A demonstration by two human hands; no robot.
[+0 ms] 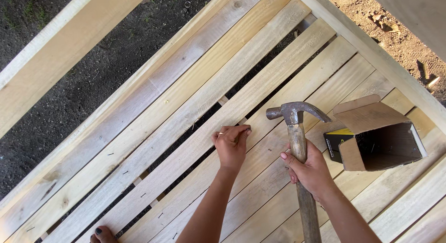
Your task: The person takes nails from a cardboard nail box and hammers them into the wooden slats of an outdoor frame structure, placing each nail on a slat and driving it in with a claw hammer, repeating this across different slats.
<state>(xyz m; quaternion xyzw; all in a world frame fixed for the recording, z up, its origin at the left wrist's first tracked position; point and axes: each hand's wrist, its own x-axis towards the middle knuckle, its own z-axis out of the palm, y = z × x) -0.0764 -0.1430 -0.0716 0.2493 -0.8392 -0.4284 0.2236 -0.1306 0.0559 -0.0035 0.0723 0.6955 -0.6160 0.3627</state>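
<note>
Nearest us, at six o'clock, our right hand [310,171] wraps its grip tight around the worn wooden handle of a claw hammer [297,131], its steel head raised at about one o'clock from the hand. Toward nine o'clock of it, our left hand [231,144] pinches a small nail [219,133] between fingertips, its tip set against a pale slat [260,89] of the wooden slatted frame [153,126]. An open cardboard box [376,136] lies on the slats at three o'clock. Several slats toward seven o'clock already show nail heads, so we judge part of the nailing done; this nail is not yet driven. A bare toe [103,233] peeks in at the lower edge.
</note>
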